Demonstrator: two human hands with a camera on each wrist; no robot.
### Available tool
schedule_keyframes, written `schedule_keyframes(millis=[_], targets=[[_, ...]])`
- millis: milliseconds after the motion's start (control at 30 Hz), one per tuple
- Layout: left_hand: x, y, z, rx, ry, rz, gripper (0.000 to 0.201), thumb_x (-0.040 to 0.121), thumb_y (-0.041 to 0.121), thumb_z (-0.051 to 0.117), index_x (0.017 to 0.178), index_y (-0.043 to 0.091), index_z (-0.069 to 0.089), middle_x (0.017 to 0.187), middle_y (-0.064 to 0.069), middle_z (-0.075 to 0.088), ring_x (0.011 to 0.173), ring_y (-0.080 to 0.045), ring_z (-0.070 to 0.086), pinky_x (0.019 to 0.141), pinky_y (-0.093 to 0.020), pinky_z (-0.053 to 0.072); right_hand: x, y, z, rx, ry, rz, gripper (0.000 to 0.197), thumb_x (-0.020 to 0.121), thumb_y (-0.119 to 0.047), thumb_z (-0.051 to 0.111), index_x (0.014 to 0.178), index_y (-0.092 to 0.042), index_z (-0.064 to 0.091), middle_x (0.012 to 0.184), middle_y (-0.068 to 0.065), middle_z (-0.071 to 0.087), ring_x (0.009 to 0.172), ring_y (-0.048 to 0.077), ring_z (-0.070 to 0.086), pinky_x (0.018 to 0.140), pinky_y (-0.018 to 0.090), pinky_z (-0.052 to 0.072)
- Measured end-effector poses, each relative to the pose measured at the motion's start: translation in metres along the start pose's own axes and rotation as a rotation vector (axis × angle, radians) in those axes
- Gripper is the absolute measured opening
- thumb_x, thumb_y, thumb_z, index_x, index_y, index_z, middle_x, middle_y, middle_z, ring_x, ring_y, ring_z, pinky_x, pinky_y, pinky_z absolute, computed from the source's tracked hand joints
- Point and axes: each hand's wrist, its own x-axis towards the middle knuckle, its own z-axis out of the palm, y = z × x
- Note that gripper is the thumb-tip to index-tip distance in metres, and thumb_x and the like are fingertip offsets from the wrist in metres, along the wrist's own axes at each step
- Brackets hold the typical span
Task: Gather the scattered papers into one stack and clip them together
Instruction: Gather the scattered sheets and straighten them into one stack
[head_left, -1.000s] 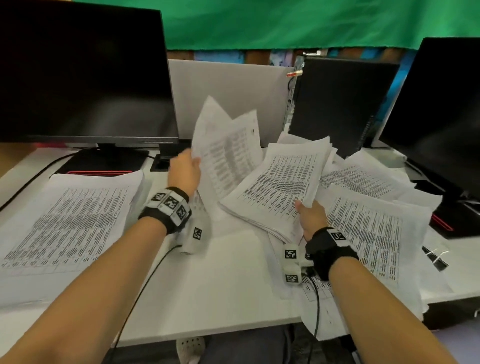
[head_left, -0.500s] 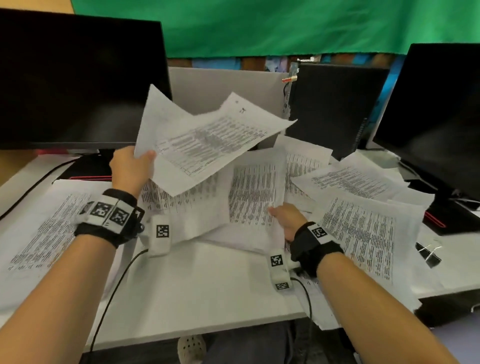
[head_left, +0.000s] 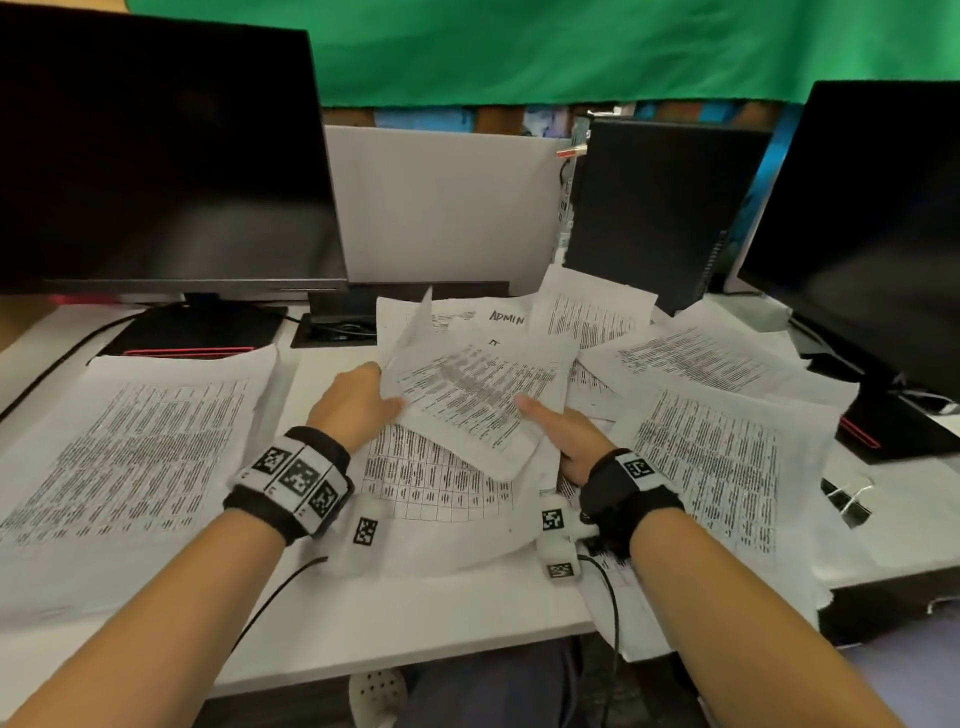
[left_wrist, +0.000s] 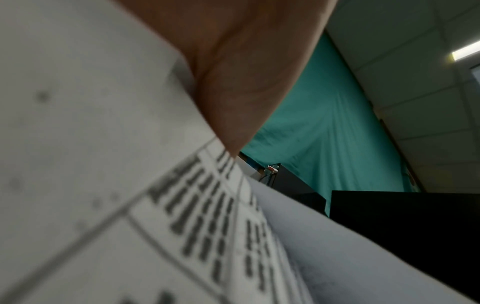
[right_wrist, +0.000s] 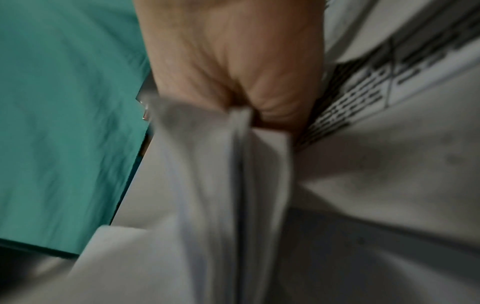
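Note:
Printed white papers lie scattered over the desk. A bundle of sheets (head_left: 478, 400) sits at the centre, held by both hands. My left hand (head_left: 358, 402) grips its left edge, thumb on top. My right hand (head_left: 563, 431) pinches its right lower edge, thumb on the top sheet. The right wrist view shows several sheet edges (right_wrist: 241, 164) pinched in that hand. The left wrist view shows a printed sheet (left_wrist: 155, 216) under my left thumb (left_wrist: 233, 82). A large separate sheet (head_left: 130, 457) lies at the left. More loose papers (head_left: 706, 452) spread to the right. A black binder clip (head_left: 849, 501) lies at the right.
A dark monitor (head_left: 156, 156) stands at the back left, another monitor (head_left: 872, 218) at the right, a black computer case (head_left: 660, 208) between them. A grey divider panel (head_left: 447, 202) stands behind the papers. Some sheets overhang the desk's front edge (head_left: 415, 654).
My left hand swung its raised sheets right and down onto the central pile. My right hand shifted slightly right and now pinches the same bundle.

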Motion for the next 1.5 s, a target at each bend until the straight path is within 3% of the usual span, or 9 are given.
schedule_keyframes(millis=[133, 400, 533, 700, 800, 867, 1233, 1333, 1500], targets=[[0.004, -0.003, -0.019, 0.076, -0.069, 0.007, 0.044, 0.087, 0.048, 0.059, 0.102, 0.007, 0.057, 0.091, -0.006, 0.061, 0.081, -0.020, 0.056, 0.068, -0.030, 0.041, 0.002, 0.007, 0.003, -0.010, 0.114, -0.058, 0.038, 0.094, -0.006, 0.061, 0.130, 0.004, 0.056, 0.129, 0.021, 0.062, 0.114, 0.035, 0.062, 0.101, 0.049, 0.048], [-0.012, -0.006, -0.167, 0.108, 0.324, 0.099, 0.031, 0.089, 0.031, 0.063, 0.107, 0.007, 0.065, 0.104, -0.023, 0.064, 0.095, -0.037, 0.061, 0.084, -0.044, 0.048, 0.002, 0.002, 0.005, -0.101, 0.123, -0.014, 0.040, 0.100, -0.016, 0.052, 0.137, 0.000, 0.052, 0.132, 0.016, 0.060, 0.121, 0.033, 0.057, 0.107, 0.049, 0.043], [-0.016, 0.000, -0.207, -0.230, 0.433, 0.087, 0.031, 0.083, 0.046, 0.065, 0.106, 0.025, 0.065, 0.090, -0.004, 0.069, 0.079, -0.026, 0.066, 0.085, -0.049, 0.051, 0.003, 0.003, 0.009, -0.150, 0.140, -0.024, 0.053, 0.098, -0.031, 0.054, 0.141, 0.000, 0.046, 0.139, 0.015, 0.055, 0.125, 0.033, 0.053, 0.110, 0.048, 0.040], [0.020, 0.023, -0.139, -0.154, 0.204, 0.131, 0.013, 0.085, 0.028, 0.067, 0.095, 0.019, 0.067, 0.097, -0.008, 0.070, 0.087, -0.026, 0.067, 0.086, -0.044, 0.053, -0.004, -0.002, 0.015, -0.251, 0.172, -0.048, 0.057, 0.099, -0.037, 0.051, 0.139, 0.003, 0.045, 0.134, 0.016, 0.057, 0.121, 0.034, 0.054, 0.106, 0.040, 0.043], [0.046, 0.028, -0.070, -0.134, 0.012, 0.154, 0.030, 0.086, 0.012, 0.065, 0.115, 0.005, 0.064, 0.115, -0.014, 0.066, 0.102, -0.024, 0.062, 0.089, -0.033, 0.047, -0.011, -0.007, 0.017, -0.276, 0.181, -0.070, 0.046, 0.100, -0.034, 0.051, 0.125, 0.003, 0.055, 0.114, 0.017, 0.064, 0.092, 0.028, 0.062, 0.076, 0.032, 0.051], [0.057, 0.025, -0.032, -0.132, -0.064, 0.105, 0.035, 0.086, 0.008, 0.064, 0.120, 0.001, 0.060, 0.119, -0.014, 0.063, 0.109, -0.026, 0.059, 0.086, -0.030, 0.044, -0.013, -0.009, 0.016, -0.333, 0.181, -0.044, 0.038, 0.101, -0.028, 0.048, 0.121, 0.003, 0.056, 0.107, 0.013, 0.061, 0.073, 0.018, 0.054, 0.058, 0.026, 0.040], [0.080, -0.001, 0.032, -0.153, -0.047, -0.341, 0.073, 0.087, 0.024, 0.065, 0.142, -0.002, 0.024, 0.140, -0.021, 0.043, 0.128, -0.036, 0.045, 0.106, -0.042, 0.039, -0.005, -0.010, 0.011, -0.229, 0.190, 0.029, 0.086, 0.090, -0.072, 0.035, 0.143, -0.004, 0.043, 0.143, 0.013, 0.049, 0.128, 0.031, 0.049, 0.109, 0.039, 0.037], [0.075, 0.002, 0.044, -0.154, -0.112, -0.357, 0.069, 0.093, 0.028, 0.054, 0.143, -0.005, 0.019, 0.143, -0.021, 0.040, 0.128, -0.035, 0.044, 0.105, -0.039, 0.039, -0.008, -0.006, 0.014, -0.179, 0.144, -0.009, 0.082, 0.090, -0.061, 0.053, 0.149, -0.008, 0.034, 0.150, 0.008, 0.042, 0.136, 0.027, 0.043, 0.111, 0.038, 0.033], [0.062, 0.025, 0.064, -0.083, -0.195, -0.317, 0.066, 0.098, 0.035, 0.043, 0.148, 0.002, 0.016, 0.150, -0.019, 0.028, 0.134, -0.036, 0.035, 0.108, -0.039, 0.035, -0.007, 0.001, 0.019, -0.155, 0.046, -0.095, 0.056, 0.088, -0.024, 0.070, 0.139, -0.009, 0.051, 0.135, 0.007, 0.060, 0.119, 0.023, 0.059, 0.100, 0.034, 0.047]])
